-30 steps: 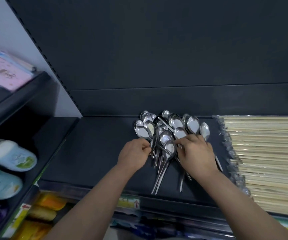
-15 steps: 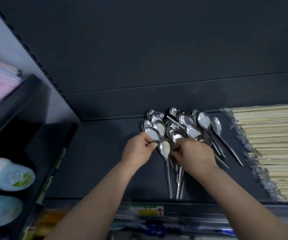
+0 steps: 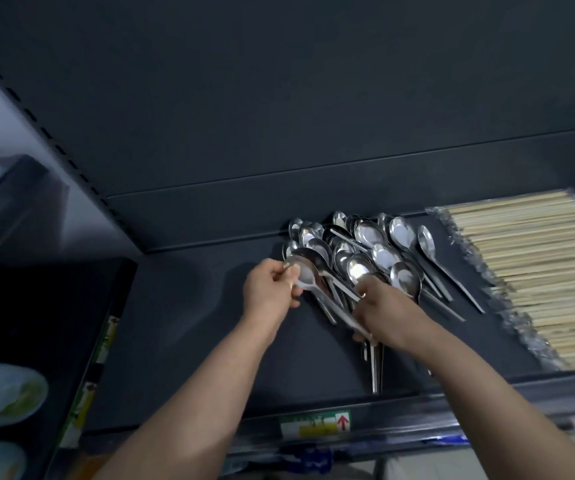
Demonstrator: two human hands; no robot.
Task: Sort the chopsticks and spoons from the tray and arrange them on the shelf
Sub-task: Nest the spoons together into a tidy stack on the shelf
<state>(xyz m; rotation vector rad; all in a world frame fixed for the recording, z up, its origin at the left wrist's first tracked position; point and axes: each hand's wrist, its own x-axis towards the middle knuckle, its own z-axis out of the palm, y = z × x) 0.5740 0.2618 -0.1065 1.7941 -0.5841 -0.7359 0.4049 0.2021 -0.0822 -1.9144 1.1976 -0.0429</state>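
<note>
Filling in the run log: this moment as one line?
left hand: pinches spoon | right hand: grips spoons by handles | spoons: heaped on shelf | chopsticks: wrapped, right of spoons

A single view is given, taken by a wide-angle camera worn on the head. The shelf [image 3: 192, 306] is looked at from in front and above, forward and down, at close range. The left hand [image 3: 268, 289] and right hand [image 3: 386, 306] are framed near the middle, over the spoons [image 3: 365, 251]. The back panel [image 3: 279, 98] is taken in across the upper half, the chopsticks [image 3: 528, 271] are cut by the right edge, and a neighbouring shelf [image 3: 54, 341] is caught blurred at the left.
</note>
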